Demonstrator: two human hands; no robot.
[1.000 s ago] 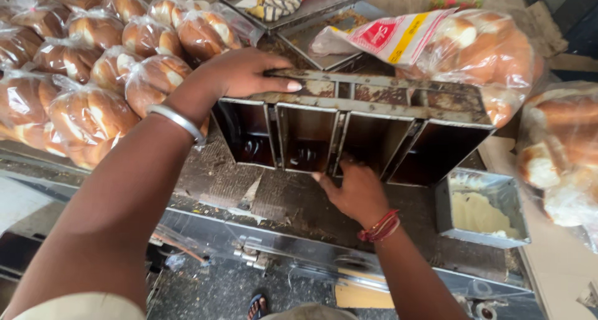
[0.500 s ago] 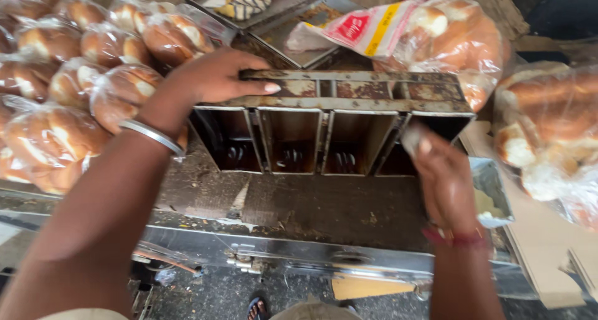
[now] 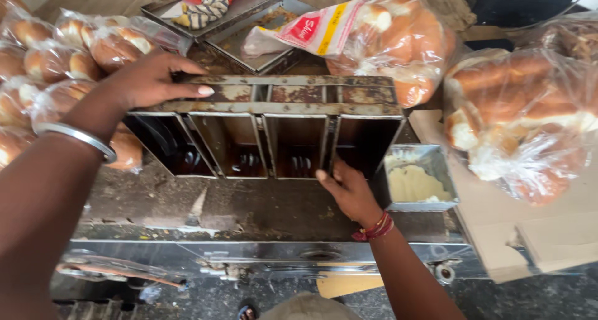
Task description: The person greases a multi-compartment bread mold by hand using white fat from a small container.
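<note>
View from above of a dark, worn metal counter w/ a grimy, rust-spotted strap of four joined metal loaf tins tipped on its side at centre, the open mouths facing the viewer. The left hand, a silver bangle on its wrist, lies flat across the upper left corner of the tin set, fingers stretched out and close together, pressing on the top rail. The right hand, w/ red thread bands at the wrist, reaches up to the lower edge of the tins, between the third and fourth mouths; its fingers curl loosely at the rim, touching it, holding nothing else. Just right of that hand sits a small square metal tin of pale yellowish fat, touching the end of the tin set. Left of the tins: a heap of golden-brown buns in clear plastic bags. Behind them: flat metal baking trays w/ a striped cloth and red plastic item; a clear bag of buns w/ a red-and-yellow label leans there. At right, more bagged brown loaves rest on brown cardboard.
</note>
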